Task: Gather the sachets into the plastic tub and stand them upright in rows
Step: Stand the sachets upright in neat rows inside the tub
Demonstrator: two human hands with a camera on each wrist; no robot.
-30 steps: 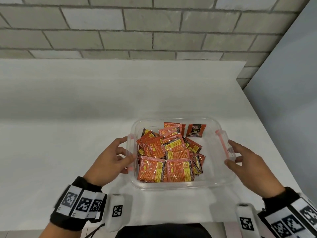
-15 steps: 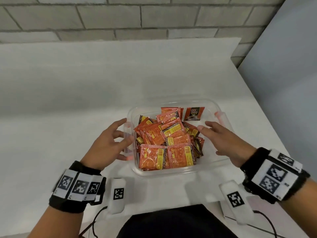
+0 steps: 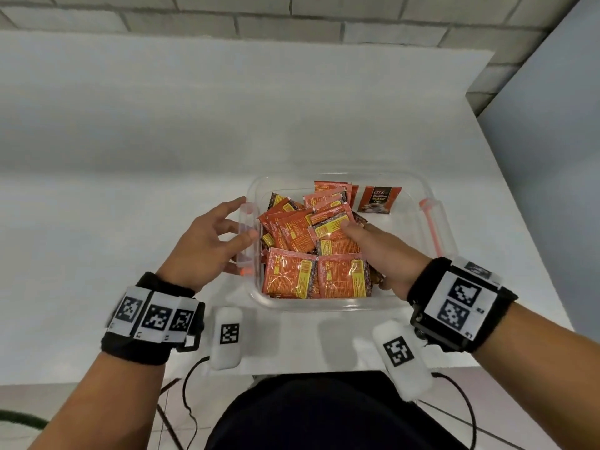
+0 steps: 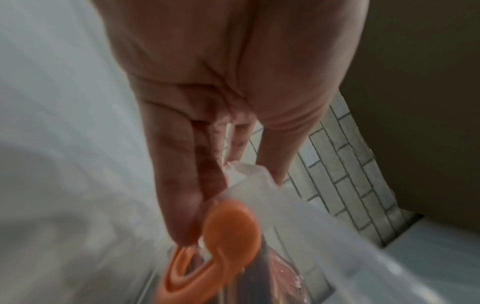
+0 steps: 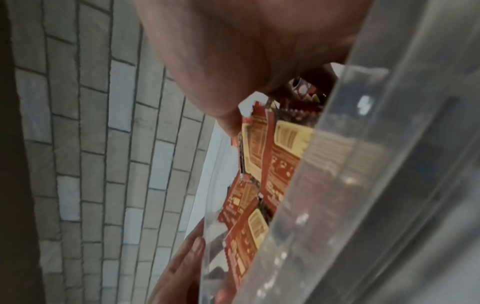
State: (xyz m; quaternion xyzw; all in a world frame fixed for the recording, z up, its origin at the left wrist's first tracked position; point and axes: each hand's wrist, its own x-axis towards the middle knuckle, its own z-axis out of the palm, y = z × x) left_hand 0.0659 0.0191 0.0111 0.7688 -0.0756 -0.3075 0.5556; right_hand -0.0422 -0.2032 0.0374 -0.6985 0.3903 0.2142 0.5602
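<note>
A clear plastic tub [image 3: 324, 306] stands on the white table near its front edge. Several orange sachets [image 3: 292, 228] lie flat in a loose heap inside it. One dark-faced sachet [image 3: 378, 199] leans upright against the back wall. My left hand [image 3: 242, 219] rests with straight fingers [image 4: 182, 185] against the tub's left wall, beside the orange clip [image 4: 231, 228]. My right hand [image 3: 354, 232] is inside the tub. Its thumb [image 5: 228, 121] presses on a top sachet [image 5: 280, 164] and its fingers are hidden under the heap.
The tub's right side carries an orange latch [image 3: 430, 225]. A brick wall [image 3: 292, 24] runs behind the table [image 3: 130, 157]. A grey panel [image 3: 552, 125] stands past the table's right edge. My dark lap lies below the front edge.
My right hand left the tub's right handle and went into the tub onto the heap of sachets. The left hand stayed at the left wall. The head camera tilted down.
</note>
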